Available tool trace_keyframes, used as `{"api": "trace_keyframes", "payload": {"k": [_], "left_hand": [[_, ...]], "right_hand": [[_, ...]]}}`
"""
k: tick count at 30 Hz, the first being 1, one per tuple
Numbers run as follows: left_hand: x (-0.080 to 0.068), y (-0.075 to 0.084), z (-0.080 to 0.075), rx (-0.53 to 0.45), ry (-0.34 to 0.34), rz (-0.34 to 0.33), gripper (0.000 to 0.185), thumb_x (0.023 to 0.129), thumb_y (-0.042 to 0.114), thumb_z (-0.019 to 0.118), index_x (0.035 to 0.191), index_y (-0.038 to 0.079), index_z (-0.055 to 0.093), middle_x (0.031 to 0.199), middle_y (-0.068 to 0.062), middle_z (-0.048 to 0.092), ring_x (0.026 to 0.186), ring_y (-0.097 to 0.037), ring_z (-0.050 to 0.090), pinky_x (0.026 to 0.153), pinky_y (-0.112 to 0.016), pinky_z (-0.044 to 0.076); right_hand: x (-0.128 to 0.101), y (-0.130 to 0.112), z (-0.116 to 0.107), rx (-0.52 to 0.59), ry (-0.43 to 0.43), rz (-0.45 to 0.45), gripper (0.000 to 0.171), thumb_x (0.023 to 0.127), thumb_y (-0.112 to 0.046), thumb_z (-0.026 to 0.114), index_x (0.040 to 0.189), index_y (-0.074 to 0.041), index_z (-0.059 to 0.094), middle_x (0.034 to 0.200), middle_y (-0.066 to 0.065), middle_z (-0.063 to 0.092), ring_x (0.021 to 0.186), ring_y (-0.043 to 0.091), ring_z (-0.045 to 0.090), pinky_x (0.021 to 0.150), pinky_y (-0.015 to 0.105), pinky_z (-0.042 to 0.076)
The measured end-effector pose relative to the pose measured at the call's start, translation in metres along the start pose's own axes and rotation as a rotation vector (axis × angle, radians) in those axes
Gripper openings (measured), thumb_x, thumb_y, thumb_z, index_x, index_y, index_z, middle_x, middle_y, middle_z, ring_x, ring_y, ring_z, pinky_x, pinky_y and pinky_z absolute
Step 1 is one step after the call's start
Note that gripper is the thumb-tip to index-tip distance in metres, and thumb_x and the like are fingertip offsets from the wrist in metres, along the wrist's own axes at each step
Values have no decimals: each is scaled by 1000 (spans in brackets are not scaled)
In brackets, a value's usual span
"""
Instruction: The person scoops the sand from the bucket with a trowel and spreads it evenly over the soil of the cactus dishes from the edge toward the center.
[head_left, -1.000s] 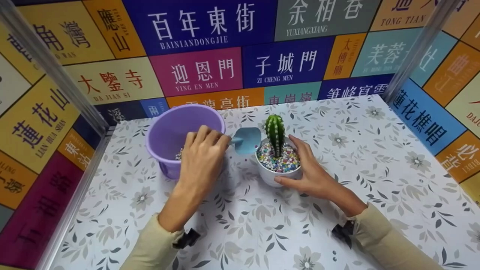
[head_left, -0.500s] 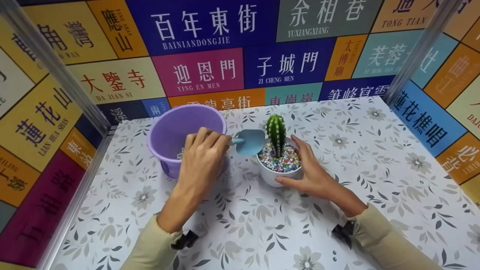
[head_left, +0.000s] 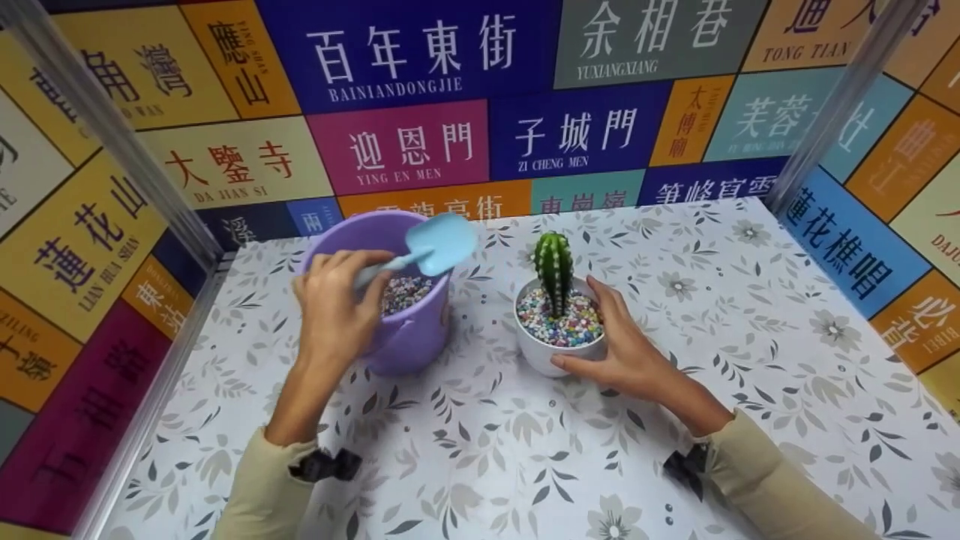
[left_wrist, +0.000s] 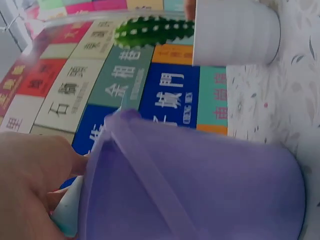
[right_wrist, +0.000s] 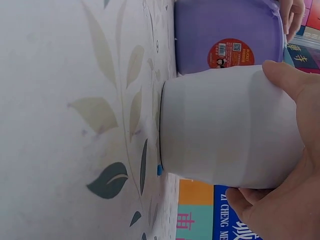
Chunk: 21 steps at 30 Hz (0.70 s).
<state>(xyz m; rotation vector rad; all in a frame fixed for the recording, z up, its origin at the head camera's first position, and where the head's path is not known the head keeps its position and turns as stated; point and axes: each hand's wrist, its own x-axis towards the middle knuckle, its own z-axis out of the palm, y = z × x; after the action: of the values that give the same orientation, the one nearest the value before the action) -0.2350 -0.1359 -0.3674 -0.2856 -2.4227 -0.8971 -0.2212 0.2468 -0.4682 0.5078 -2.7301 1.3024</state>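
Note:
In the head view my left hand (head_left: 337, 300) grips the handle of a light blue toy shovel (head_left: 442, 241) above the purple bucket (head_left: 409, 345). The shovel's blade looks bare and reaches over the bucket's right rim. Multicoloured pebbles (head_left: 405, 292) lie inside the bucket. My right hand (head_left: 626, 349) holds the white pot (head_left: 551, 358) from its right side, thumb at the front and fingers behind. A green cactus (head_left: 553, 270) stands upright in the pot among coloured pebbles (head_left: 577, 322). The right wrist view shows the same hand around the pot (right_wrist: 225, 125).
Bucket and pot stand apart on a table (head_left: 510, 465) with a leaf-and-flower cover. A few loose pebbles are scattered on it. Sign-covered panels (head_left: 405, 142) close off the back and both sides, with clear corner posts.
My left hand has moved left and up, carrying the shovel from beside the pot's rim back over the bucket. The right hand keeps its hold on the pot.

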Motion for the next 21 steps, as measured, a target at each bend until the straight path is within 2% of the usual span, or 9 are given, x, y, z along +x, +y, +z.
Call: {"api": "trace_keyframes", "payload": {"k": [3, 7, 11, 15, 21], "left_hand": [[2, -12, -8, 44, 11, -67, 23, 99, 19, 79, 122, 15, 81, 124, -11, 80, 116, -36, 62, 109, -60, 30], [4, -22, -18, 109, -39, -126, 23, 100, 18, 76, 123, 14, 81, 125, -13, 80, 119, -38, 62, 111, -64, 29], [8, -27, -25, 166, -123, -146, 24, 100, 17, 75, 123, 13, 82, 124, -14, 80, 120, -40, 62, 109, -66, 29], [14, -26, -27, 202, -223, -159, 24, 99, 17, 74, 121, 13, 82, 122, -12, 82, 120, -43, 61, 105, -62, 32], [25, -23, -29, 240, -368, -170, 24, 97, 15, 74, 119, 13, 84, 122, -9, 82, 122, -42, 65, 102, -58, 36]], "right_hand": [[0, 0, 0, 3, 1, -2, 130, 81, -50, 94, 174, -18, 10, 178, 13, 22, 162, 40, 32, 128, 68, 30], [0, 1, 0, 1, 5, -3, 131, 81, -50, 94, 174, -16, 10, 178, 14, 21, 161, 42, 32, 127, 69, 30], [0, 2, 0, -5, 11, 4, 131, 82, -50, 93, 175, -16, 7, 180, 15, 17, 163, 44, 28, 128, 71, 26], [-1, 1, 1, -11, 12, 16, 130, 84, -51, 92, 175, -18, 5, 181, 16, 14, 165, 46, 23, 128, 72, 24], [-1, 0, 0, 5, 3, 26, 133, 82, -51, 93, 175, -16, 5, 181, 18, 15, 165, 45, 24, 129, 71, 22]]}}
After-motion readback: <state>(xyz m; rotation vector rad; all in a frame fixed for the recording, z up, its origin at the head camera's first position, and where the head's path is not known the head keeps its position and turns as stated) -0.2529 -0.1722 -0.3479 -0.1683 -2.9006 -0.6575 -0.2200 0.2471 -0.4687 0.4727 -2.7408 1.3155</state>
